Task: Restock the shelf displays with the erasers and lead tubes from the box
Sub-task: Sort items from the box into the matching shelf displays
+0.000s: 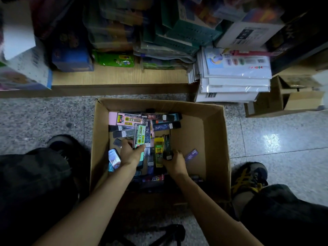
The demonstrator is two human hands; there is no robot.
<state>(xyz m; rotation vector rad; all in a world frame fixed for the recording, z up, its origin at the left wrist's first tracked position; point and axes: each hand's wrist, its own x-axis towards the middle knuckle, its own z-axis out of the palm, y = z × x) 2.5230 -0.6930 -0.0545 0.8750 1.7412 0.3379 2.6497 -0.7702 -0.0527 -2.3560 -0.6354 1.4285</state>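
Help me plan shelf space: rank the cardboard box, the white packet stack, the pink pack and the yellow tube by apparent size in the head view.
1. cardboard box
2. white packet stack
3. pink pack and yellow tube: close, and the pink pack is partly covered, so unranked.

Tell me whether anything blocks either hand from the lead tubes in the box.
Nothing visible does. Both are already inside the open cardboard box: the left hand grips a green-labelled pack, the right hand a dark tube.

Matt brown cardboard box [214,132], glossy plastic lead tubes [140,134], polished speckled stone floor [276,139], wood-grain shelf [117,77]
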